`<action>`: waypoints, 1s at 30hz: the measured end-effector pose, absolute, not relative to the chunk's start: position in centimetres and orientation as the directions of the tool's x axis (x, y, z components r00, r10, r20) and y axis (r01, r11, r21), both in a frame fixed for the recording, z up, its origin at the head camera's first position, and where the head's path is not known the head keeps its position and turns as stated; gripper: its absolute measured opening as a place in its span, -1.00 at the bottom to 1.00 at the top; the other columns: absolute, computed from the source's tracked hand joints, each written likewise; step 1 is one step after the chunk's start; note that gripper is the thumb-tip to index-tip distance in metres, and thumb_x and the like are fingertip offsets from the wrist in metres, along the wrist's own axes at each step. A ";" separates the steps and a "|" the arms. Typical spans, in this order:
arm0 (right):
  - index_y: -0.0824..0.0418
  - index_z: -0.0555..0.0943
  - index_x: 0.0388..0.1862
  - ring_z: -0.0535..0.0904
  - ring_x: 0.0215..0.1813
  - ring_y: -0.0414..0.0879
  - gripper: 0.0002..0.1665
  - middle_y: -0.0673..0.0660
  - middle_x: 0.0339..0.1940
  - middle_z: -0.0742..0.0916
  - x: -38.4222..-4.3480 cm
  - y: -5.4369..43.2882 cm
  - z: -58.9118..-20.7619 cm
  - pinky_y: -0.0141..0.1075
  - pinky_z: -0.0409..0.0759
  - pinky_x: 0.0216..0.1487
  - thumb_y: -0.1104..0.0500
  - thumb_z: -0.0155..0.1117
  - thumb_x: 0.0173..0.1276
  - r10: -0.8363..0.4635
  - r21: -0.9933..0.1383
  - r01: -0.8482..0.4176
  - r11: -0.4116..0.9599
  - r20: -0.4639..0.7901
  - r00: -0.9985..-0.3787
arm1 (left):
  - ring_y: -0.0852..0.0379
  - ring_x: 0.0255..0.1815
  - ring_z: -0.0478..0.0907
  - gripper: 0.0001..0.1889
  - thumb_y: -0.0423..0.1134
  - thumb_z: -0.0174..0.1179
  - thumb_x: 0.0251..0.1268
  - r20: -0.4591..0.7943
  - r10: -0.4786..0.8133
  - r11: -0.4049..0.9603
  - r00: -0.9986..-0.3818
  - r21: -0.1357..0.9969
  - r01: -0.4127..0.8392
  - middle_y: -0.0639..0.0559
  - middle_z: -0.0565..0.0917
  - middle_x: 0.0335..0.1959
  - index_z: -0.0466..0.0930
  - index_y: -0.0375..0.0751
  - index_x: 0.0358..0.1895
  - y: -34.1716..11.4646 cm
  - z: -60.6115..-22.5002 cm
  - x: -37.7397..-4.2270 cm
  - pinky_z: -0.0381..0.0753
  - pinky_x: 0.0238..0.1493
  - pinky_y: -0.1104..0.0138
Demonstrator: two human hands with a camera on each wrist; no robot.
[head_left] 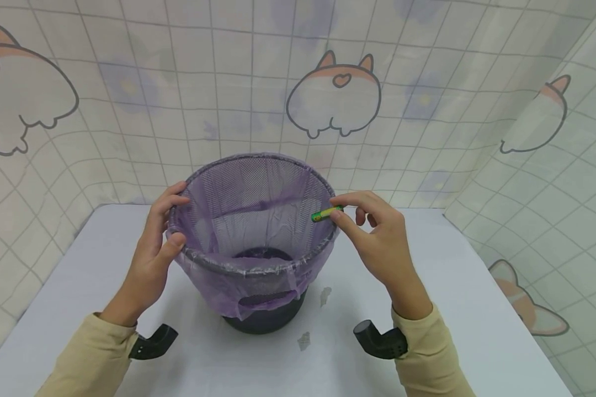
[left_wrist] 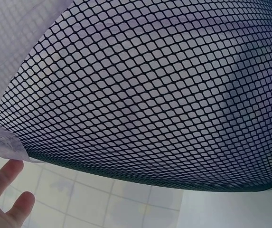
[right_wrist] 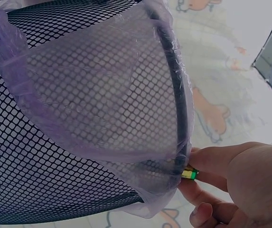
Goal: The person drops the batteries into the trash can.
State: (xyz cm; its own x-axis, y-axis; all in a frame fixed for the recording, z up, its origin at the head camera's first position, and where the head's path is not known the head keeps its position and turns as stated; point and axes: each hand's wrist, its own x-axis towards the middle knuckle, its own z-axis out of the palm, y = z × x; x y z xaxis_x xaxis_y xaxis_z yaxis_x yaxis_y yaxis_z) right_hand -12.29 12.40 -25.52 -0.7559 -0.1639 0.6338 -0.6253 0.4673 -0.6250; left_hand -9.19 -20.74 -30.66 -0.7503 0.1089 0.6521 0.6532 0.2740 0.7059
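A black mesh wastebasket stands on the table, tilted slightly, lined with a thin purple plastic bag folded over its rim. My left hand grips the rim on the left side, with fingers and thumb over the edge. At the right side of the rim, my right hand pinches a small green and yellow battery between thumb and index finger. The battery's inner end points over the basket's opening. In the right wrist view, only one end of the battery shows beside the rim.
The white table carries the basket, with two small grey patches in front of it. Behind and beside the table hangs a checked curtain with cartoon dogs. A black wrist device sticks out from each sleeve.
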 end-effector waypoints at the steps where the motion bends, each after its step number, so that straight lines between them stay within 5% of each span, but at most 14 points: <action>1: 0.10 0.72 -0.11 0.32 -0.36 -0.15 -0.77 -0.02 -0.28 0.68 -12.3 12.4 -25.5 -0.36 0.12 -0.40 0.22 0.38 0.23 -0.164 -0.624 -0.625 0.469 0.634 -0.756 | 0.00 0.58 -0.05 -0.49 -0.11 -0.09 0.47 0.652 0.110 0.274 -0.750 0.705 0.654 -0.07 0.12 0.53 0.21 -0.34 0.35 -20.7 -30.7 -9.2 -0.06 0.47 0.19; 20: 0.11 0.73 -0.17 0.32 -0.37 -0.21 -0.84 -0.02 -0.32 0.69 -12.2 13.1 -25.9 -0.33 0.19 -0.33 0.24 0.31 0.29 -0.108 -0.632 -0.626 0.457 0.659 -0.744 | 0.06 0.53 0.06 -0.50 -0.10 -0.08 0.47 0.630 0.108 0.354 -0.769 0.698 0.622 0.00 0.14 0.53 0.23 -0.21 0.39 -20.9 -30.5 -9.0 0.07 0.29 0.33; 30: 0.13 0.74 -0.19 0.34 -0.33 -0.19 -0.86 0.03 -0.31 0.72 -12.3 13.9 -26.6 -0.28 0.22 -0.30 0.25 0.31 0.29 -0.062 -0.653 -0.582 0.484 0.638 -0.767 | 0.17 0.52 0.08 -0.40 -0.01 -0.15 0.51 0.587 0.119 0.357 -0.801 0.727 0.586 0.09 0.02 0.59 0.00 0.02 0.54 -21.3 -30.6 -8.7 0.10 0.33 0.45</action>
State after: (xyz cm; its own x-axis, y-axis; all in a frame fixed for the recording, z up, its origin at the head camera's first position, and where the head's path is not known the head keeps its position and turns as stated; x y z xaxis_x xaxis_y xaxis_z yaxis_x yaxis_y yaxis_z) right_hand -12.31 13.94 -26.64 -0.7674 -0.0615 0.6382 -0.5822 0.4838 -0.6535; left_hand -8.67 -21.26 -30.58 -0.8005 0.1187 0.5875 0.5864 0.3574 0.7269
